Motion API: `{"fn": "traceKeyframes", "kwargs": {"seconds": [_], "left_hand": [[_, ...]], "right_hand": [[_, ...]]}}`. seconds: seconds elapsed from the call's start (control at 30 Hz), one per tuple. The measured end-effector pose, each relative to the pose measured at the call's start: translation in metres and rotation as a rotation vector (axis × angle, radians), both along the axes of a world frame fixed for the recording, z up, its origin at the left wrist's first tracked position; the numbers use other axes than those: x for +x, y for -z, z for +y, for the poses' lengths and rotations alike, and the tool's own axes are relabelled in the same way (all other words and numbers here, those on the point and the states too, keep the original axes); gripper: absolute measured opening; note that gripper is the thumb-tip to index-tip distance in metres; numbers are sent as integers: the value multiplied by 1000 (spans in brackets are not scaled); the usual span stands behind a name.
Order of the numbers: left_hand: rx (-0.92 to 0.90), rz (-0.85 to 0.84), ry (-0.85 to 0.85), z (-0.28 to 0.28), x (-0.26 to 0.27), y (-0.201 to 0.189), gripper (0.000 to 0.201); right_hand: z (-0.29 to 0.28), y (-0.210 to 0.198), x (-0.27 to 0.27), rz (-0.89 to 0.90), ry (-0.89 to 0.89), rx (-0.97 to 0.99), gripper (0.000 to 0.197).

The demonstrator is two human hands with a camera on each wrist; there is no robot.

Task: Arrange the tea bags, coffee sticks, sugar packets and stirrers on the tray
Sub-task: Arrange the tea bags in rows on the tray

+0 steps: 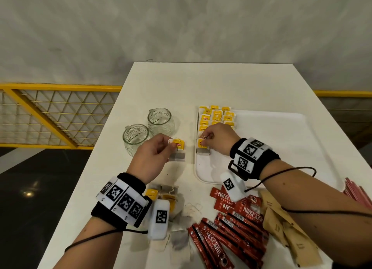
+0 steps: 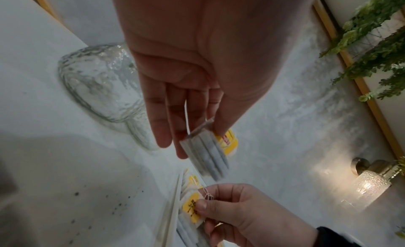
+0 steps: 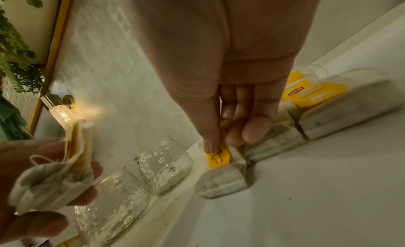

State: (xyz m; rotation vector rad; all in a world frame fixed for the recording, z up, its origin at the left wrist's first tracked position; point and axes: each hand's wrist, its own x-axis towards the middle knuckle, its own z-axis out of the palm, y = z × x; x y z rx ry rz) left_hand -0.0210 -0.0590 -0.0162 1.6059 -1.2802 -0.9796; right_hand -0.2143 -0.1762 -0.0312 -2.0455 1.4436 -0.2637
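Pinching a tea bag [image 1: 178, 150] by its yellow tag between thumb and fingertips, your left hand [image 1: 153, 154] holds it in the air over the table [image 1: 201, 83], just left of the tray's left rim and close in front of the two glass jars [image 1: 149, 130]. Your right hand [image 1: 218, 140] is down on the tray [image 1: 271, 132] near its left edge, thumb and fingers closed on the yellow tag of another tea bag [image 1: 203, 148], whose pouch lies on the tray floor at the near end of the rows. Those rows of tea bags [image 1: 217, 116] fill the tray's far left corner, tags up, touching one another. Off the tray, near the table's front edge, lie a loose heap of more tea bags [image 1: 177, 218] under your left wrist, red coffee sticks [image 1: 231, 228] fanned beside them, and brown sugar packets [image 1: 289, 228] to their right. Pink stirrers [image 1: 356, 192] lie at the table's right edge, just beyond the tray's near right corner.
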Motion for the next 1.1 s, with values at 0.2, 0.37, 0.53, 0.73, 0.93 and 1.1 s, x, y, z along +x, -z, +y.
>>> {"fn": "traceKeyframes", "kwargs": {"seconds": [0.2,0.37,0.53,0.73,0.93,1.1], "left_hand": [[46,93,-15,-1,1,6,10],[5,131,-40,-3,-6,5,14],[-36,164,-48,-10,-20,0,17],[-39,205,-30,-15,-28,-3,14],[-63,214,11,-21,-47,-8,19],[-52,202,28,-19,-43,-9,20]], "right_hand": [[4,-4,-1,-59,18,-93,28],[37,-32,0,-464,18,6,19],[47,-40,-8,-439,-48,1,6],[43,-59,-25,-499,-20,53,15],[48,-60,-27,-391,-33,-39,11],[40,-63,-44,-371,-11,-92,11]]}}
